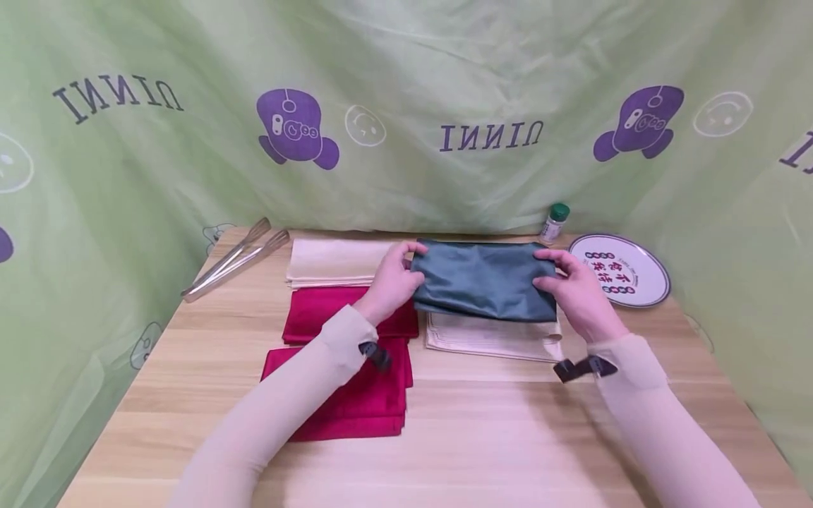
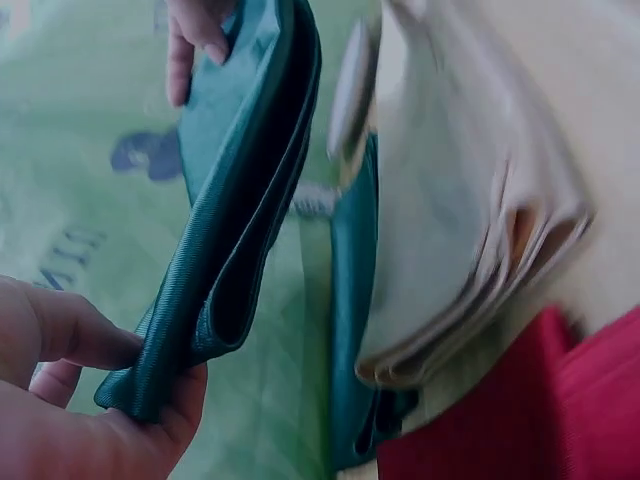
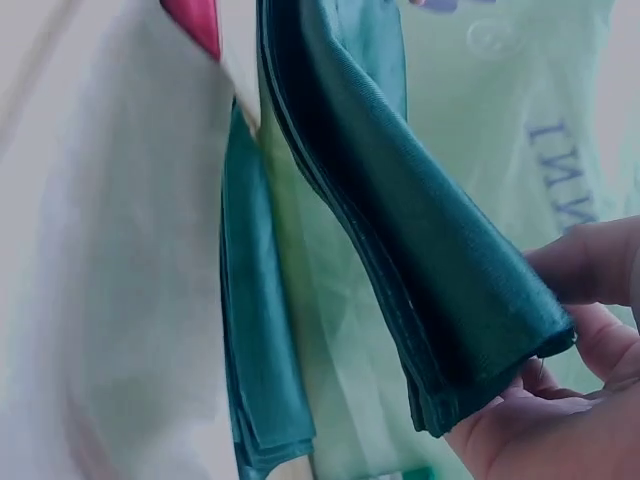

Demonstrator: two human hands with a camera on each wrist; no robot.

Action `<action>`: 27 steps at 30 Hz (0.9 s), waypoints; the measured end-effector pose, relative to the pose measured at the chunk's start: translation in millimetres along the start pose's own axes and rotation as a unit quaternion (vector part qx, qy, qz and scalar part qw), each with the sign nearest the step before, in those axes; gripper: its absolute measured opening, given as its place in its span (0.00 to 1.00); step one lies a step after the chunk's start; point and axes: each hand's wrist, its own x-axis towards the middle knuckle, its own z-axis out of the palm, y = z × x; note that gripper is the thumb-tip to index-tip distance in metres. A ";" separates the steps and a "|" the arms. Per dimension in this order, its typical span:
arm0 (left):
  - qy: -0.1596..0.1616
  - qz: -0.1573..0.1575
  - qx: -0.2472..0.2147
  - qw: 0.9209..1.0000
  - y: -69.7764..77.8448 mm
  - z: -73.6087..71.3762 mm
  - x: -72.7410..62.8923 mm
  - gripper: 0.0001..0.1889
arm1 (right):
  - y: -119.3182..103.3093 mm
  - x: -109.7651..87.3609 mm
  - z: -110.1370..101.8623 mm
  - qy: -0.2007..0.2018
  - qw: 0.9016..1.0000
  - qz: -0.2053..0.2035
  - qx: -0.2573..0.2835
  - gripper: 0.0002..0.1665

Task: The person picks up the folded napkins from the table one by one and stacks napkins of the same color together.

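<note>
Both hands hold a folded dark green cloth (image 1: 484, 281) by its two ends, raised above the table. The left hand (image 1: 392, 280) pinches its left end; in the left wrist view the thumb and fingers (image 2: 180, 410) close on the folded layers. At the right end, the right hand (image 1: 583, 295) pinches the cloth between thumb and fingers. Below and nearer lies a folded cream cloth (image 1: 492, 343), partly hidden. Another folded green cloth (image 3: 262, 320) lies beyond the cream one in the wrist views; the held cloth covers it in the head view.
Two folded red cloths (image 1: 330, 310) (image 1: 356, 395) lie left of centre, partly under the left arm. A second cream cloth (image 1: 336, 259) sits behind them. Metal tongs (image 1: 231, 264) lie at far left. A green-capped bottle (image 1: 554, 224) and a white plate (image 1: 635, 271) stand at back right.
</note>
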 end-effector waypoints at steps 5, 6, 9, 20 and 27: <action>0.028 -0.009 0.034 0.999 -8.8 4.9 29.7 0.24 | 4.8 37.3 6.2 0.018 1.000 0.008 0.021 0.30; 0.030 -0.013 0.040 0.999 -9.9 6.1 33.9 0.24 | 6.0 43.5 7.3 0.021 1.000 0.009 0.019 0.30; 0.031 -0.017 0.052 0.998 -11.4 10.0 45.8 0.24 | 9.5 61.2 10.9 0.033 0.999 0.011 0.017 0.31; 0.049 -0.042 0.092 0.994 -29.8 17.8 84.1 0.27 | 35.9 118.0 23.2 0.092 0.995 0.033 -0.001 0.28; 0.018 -0.052 0.110 0.992 -45.2 16.6 85.0 0.23 | 50.2 126.4 20.7 0.079 0.995 0.051 -0.041 0.29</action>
